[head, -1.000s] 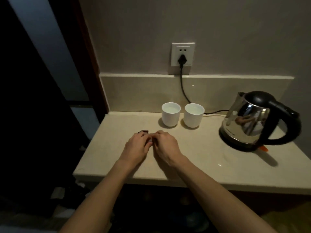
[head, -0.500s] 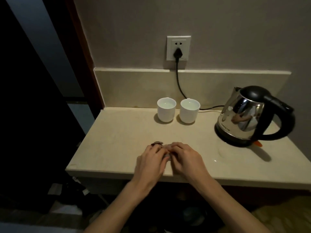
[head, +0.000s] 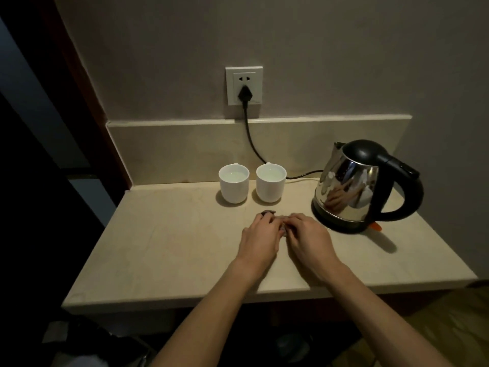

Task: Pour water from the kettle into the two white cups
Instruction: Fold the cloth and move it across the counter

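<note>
1. Fingers [head: 267, 221] of the left hand [head: 260, 241] and right hand [head: 308, 238] curl loosely on the table [head: 164, 250], knuckles touching; whether they hold anything, I cannot tell.
2. Just beyond, two white cups [head: 234, 186] stand side by side.
3. Right of them sits the kettle [head: 354, 189], plugged into the wall socket [head: 244, 85].

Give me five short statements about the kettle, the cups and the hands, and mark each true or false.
1. The kettle stands on its base, right of both cups. True.
2. The right hand grips the kettle handle. False: it rests on the counter, beside the left hand.
3. The left cup and right cup stand upright. True.
4. The wall socket has nothing plugged in. False: a black plug sits in it.
5. The kettle lid is open. False: it is closed.
</note>
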The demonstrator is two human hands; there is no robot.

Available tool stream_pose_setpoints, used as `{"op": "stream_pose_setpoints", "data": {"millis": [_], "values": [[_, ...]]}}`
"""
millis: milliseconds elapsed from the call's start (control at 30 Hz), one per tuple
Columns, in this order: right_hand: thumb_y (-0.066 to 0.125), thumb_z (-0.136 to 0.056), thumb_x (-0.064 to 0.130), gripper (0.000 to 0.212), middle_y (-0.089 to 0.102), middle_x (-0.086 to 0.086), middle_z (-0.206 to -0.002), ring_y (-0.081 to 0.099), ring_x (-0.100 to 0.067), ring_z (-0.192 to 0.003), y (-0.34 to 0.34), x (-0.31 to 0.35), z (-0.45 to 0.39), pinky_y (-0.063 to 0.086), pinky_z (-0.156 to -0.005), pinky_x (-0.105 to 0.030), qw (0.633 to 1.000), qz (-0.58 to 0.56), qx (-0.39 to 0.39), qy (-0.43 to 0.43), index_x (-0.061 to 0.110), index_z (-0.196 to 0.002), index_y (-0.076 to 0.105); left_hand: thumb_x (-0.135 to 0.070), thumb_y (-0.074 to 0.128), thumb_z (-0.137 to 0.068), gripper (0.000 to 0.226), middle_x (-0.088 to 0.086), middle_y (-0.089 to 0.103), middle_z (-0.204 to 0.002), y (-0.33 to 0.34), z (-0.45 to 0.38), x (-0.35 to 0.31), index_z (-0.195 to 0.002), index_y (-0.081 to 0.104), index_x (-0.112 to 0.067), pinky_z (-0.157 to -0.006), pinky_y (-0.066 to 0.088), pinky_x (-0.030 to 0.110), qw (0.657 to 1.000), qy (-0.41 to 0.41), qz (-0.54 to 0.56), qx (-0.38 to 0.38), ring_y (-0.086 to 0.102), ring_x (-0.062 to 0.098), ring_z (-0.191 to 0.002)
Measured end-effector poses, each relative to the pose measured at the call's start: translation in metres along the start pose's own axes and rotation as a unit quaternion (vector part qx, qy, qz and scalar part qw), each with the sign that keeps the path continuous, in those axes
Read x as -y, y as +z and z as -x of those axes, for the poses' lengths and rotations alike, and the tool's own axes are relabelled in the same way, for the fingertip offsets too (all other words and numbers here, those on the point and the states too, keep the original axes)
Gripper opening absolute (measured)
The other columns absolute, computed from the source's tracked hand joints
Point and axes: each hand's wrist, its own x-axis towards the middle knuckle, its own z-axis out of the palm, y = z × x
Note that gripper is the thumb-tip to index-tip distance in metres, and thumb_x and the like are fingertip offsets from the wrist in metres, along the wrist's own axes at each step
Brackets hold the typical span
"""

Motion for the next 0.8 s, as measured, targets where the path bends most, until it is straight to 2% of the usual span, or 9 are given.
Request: {"op": "stream_pose_setpoints", "data": {"millis": [133,233,367,467,633,800], "values": [[0.054,-0.094,0.022,0.029,0.072,-0.003,-0.11,0.066,-0.028,-0.096,0.022,0.032,-0.039,0.054,-0.076,-0.039,0.999,-0.018,0.033,-0.029,0.025,-0.117,0.072,-0.03,0.052,-0.103,0.027,-0.001,0.061,-0.127,-0.017,-0.013,0.044,-0.127,0.063,-0.026,-0.087,0.053,0.044,0.999,-0.046,-0.015,-0.001,0.052,0.022,-0.118],[0.053,-0.095,0.023,0.027,0.071,-0.001,-0.11,0.065,-0.025,-0.098,0.029,0.048,-0.045,0.055,-0.077,-0.04,0.998,-0.031,0.04,-0.023,0.025,-0.115,0.072,-0.029,0.054,-0.102,0.029,-0.002,0.063,-0.125,-0.026,-0.007,0.058,-0.13,0.063,-0.028,-0.087,0.054,0.043,0.998,-0.06,-0.019,-0.005,0.054,0.021,-0.117],[0.056,-0.095,0.024,0.028,0.069,0.005,-0.118,0.062,-0.018,-0.104,0.023,0.046,-0.01,0.05,-0.081,-0.03,0.998,-0.049,0.025,-0.033,0.026,-0.121,0.068,-0.033,0.052,-0.102,0.031,-0.005,0.059,-0.132,-0.031,0.027,0.043,-0.132,0.059,-0.03,-0.085,0.054,0.037,0.998,-0.044,-0.036,-0.018,0.053,0.017,-0.119],[0.06,-0.094,0.027,0.028,0.067,0.009,-0.122,0.061,-0.014,-0.109,0.012,0.046,0.026,0.052,-0.083,-0.028,0.998,-0.039,0.034,-0.041,0.028,-0.121,0.068,-0.035,0.049,-0.103,0.031,-0.008,0.053,-0.14,-0.032,0.061,0.027,-0.133,0.057,-0.031,-0.085,0.053,0.034,0.999,-0.041,-0.032,-0.006,0.049,0.014,-0.124],[0.072,-0.087,0.026,0.027,0.071,0.01,-0.118,0.066,-0.01,-0.105,0.005,0.045,0.057,0.054,-0.083,-0.024,0.999,-0.021,0.027,-0.022,0.028,-0.114,0.074,-0.032,0.051,-0.103,0.027,-0.009,0.053,-0.137,-0.031,0.083,0.009,-0.128,0.061,-0.029,-0.077,0.055,0.033,0.999,-0.035,-0.038,0.001,0.048,0.014,-0.125],[0.059,-0.095,0.03,0.029,0.069,0.009,-0.12,0.061,-0.011,-0.108,0.013,0.033,0.016,0.052,-0.085,-0.026,0.999,-0.019,0.035,-0.024,0.028,-0.122,0.069,-0.03,0.049,-0.104,0.03,-0.007,0.052,-0.14,-0.025,0.045,0.022,-0.133,0.057,-0.029,-0.086,0.052,0.034,0.999,-0.028,-0.03,-0.009,0.047,0.014,-0.126]]}}
